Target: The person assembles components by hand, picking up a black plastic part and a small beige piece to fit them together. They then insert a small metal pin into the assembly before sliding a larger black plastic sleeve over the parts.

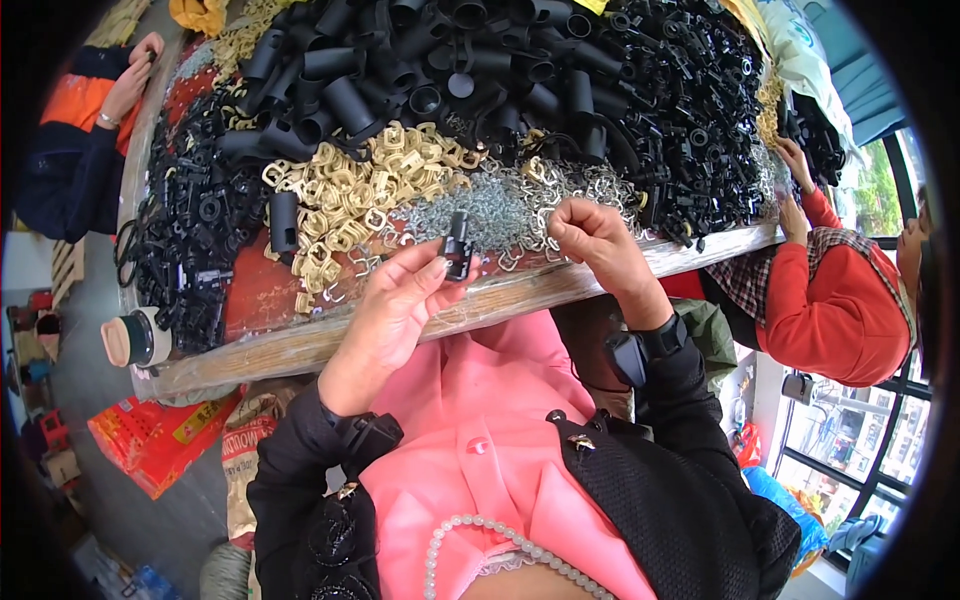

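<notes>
Between the fingertips of my left hand [398, 295] is a small black plastic fitting [458, 246], held upright above the table's near edge. My right hand [600, 243] is closed in a pinch over the pile of bent metal clips [585, 190]; anything between its fingertips is too small to make out. Small silver screws [478, 208] lie heaped just beyond the fitting. To their left is a mound of gold-coloured loop-shaped pieces [345, 190].
Black tubes [400, 65] cover the table's far middle, with small black parts [690, 120] heaped right and more black parts [195, 210] left. A wooden edge [290, 355] borders the table. One person [85, 130] is at far left; another in red [830, 300] works at right.
</notes>
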{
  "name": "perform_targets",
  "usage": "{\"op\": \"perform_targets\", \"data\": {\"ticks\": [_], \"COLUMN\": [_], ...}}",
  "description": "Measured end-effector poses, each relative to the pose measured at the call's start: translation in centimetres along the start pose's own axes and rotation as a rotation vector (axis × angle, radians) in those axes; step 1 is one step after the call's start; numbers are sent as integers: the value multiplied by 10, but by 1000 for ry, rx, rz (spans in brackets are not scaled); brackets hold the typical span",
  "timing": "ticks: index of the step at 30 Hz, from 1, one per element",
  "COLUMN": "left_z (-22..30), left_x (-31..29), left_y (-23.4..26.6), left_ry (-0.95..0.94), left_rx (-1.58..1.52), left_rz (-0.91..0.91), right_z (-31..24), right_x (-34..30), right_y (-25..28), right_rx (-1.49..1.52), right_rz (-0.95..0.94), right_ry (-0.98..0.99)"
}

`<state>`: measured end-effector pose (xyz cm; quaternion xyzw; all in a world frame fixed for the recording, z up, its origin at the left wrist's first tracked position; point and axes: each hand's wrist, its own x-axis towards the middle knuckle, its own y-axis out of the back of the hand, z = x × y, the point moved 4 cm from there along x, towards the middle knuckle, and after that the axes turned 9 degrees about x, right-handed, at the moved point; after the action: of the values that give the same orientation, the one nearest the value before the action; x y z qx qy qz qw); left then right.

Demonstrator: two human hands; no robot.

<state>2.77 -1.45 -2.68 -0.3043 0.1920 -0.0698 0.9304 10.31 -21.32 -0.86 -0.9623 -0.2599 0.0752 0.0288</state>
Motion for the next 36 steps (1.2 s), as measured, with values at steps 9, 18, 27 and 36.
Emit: {"op": "perform_targets", "data": {"ticks": [9,18,27,36], "left_z": [-2,1,1,-7], "left_x": [-2,-3,-14,-23], "left_y": [-16,-15,-20,-20], "left_ry": [-34,-82,39,103], "left_rx": [-104,-67,-199,-234], "left_rz": [-107,-166,-279,-187], "right_z": [-4,2,-20,-35], "right_x": [-13,-13,-25,-36], "right_y": [-33,-53,-60,-65], "right_rx": [-18,78,-247,-411], "right_rz": [-152,-188,-99,-6], "right_ry": [5,18,387,520]}}
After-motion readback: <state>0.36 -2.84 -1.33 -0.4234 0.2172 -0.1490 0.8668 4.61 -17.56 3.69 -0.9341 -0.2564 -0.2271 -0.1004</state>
